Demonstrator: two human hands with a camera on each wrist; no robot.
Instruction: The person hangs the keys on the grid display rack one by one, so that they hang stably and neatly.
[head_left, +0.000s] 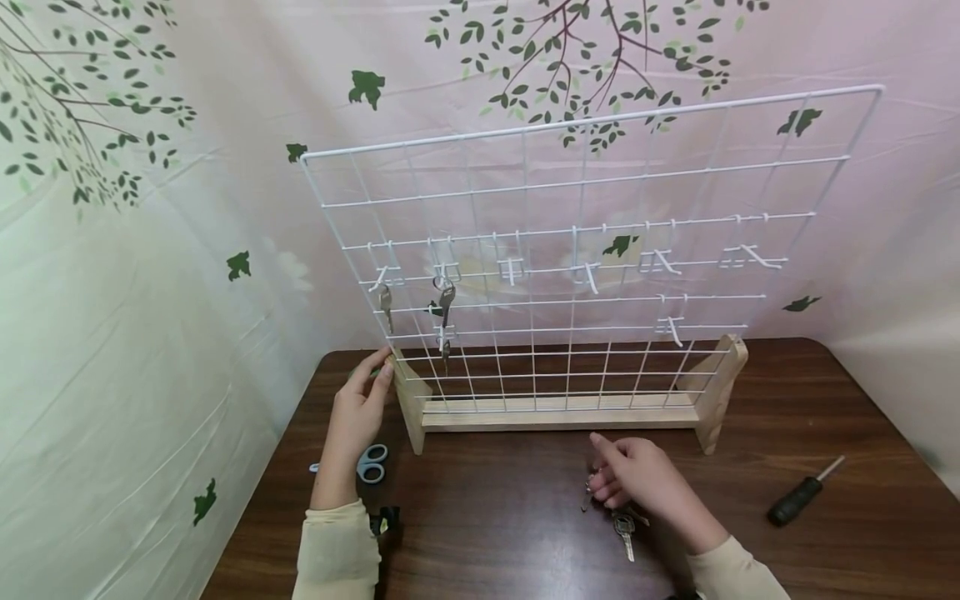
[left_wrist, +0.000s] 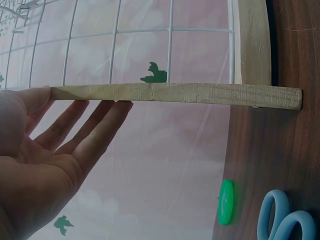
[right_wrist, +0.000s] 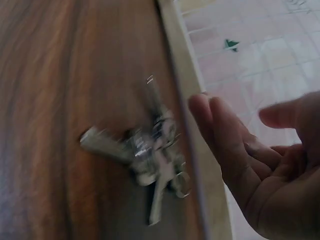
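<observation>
My left hand (head_left: 360, 412) touches the outer side of the stand's left wooden upright (left_wrist: 175, 94), its fingers fairly straight. The upright supports a white wire grid (head_left: 551, 312) with several hooks. A key (head_left: 386, 302) hangs at the grid's far left. More keys (head_left: 446, 304) hang just to its right, one below another. Over the table in front of the stand, my right hand (head_left: 645, 479) hovers beside loose keys (head_left: 626, 537), thumb and fingers apart in the right wrist view. Those keys (right_wrist: 157, 160) look blurred, and nothing shows between the fingertips.
Light blue scissors (head_left: 372, 465) lie beside my left forearm, with a green round object (left_wrist: 226, 202) near them. A small black item (head_left: 385, 521) sits by the left sleeve. A dark-handled screwdriver (head_left: 798, 498) lies at the right. A leaf-patterned curtain (head_left: 247, 200) surrounds the table.
</observation>
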